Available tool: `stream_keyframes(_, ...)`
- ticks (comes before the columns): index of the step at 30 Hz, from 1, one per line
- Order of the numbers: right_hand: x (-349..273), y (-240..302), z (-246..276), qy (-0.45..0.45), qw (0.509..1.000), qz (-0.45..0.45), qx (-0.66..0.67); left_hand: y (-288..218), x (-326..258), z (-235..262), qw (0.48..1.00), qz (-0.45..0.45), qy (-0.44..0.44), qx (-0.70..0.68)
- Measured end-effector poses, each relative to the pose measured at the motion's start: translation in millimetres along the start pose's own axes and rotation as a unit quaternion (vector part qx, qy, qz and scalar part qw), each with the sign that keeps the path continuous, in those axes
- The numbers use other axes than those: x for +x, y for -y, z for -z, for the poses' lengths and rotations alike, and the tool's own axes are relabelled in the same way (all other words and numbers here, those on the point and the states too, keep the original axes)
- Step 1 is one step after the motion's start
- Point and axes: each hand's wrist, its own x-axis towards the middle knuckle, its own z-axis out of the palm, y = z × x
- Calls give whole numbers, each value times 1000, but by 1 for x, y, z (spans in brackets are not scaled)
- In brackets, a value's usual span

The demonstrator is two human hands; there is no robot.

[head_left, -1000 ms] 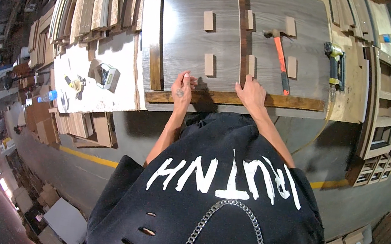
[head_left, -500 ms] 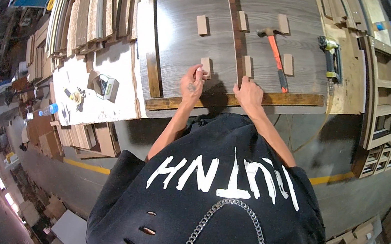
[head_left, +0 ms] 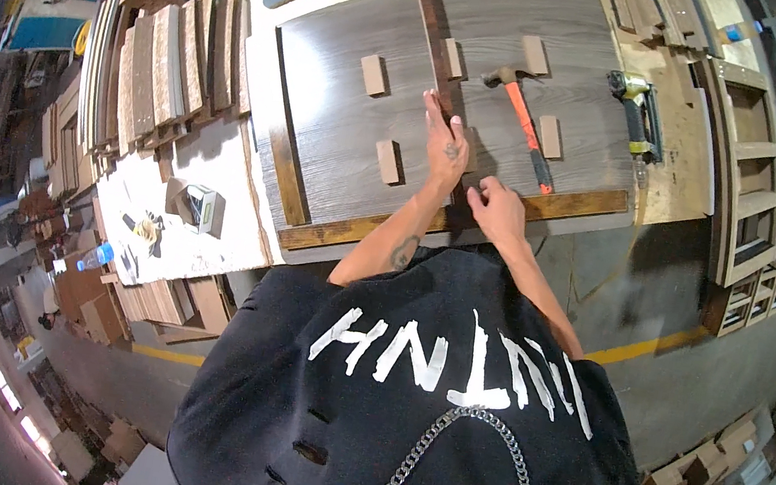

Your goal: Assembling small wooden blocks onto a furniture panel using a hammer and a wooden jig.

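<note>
Left hand (head_left: 447, 148) slid to dark strip (head_left: 429, 13), fingers straight; right hand (head_left: 500, 214) curled, can't tell grip; hammer (head_left: 523, 118), nail gun (head_left: 637, 114) lie right.

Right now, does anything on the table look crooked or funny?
The hammer looks out of place, slanted on the grey panel beside small wooden blocks. The middle brown strip pokes past the panel's far edge.

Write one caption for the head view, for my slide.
Left hand over the middle wooden strip, right hand close by, and an orange-handled hammer lying on the grey panel.
</note>
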Motion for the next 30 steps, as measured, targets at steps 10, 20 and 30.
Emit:
stream_keyframes(10, 62, -47, 63, -211, 972, 91, -56, -8, -4, -3, 986, -9, 0, 169)
stream_keyframes(20, 121, -28, 83, -88, 975, 120, -166, -39, -33, -12, 950, 114, -83, 280)
stream_keyframes(30, 166, -12, 93, 94, 990, -10, 104, -52, -46, -9, 927, 213, -64, 301)
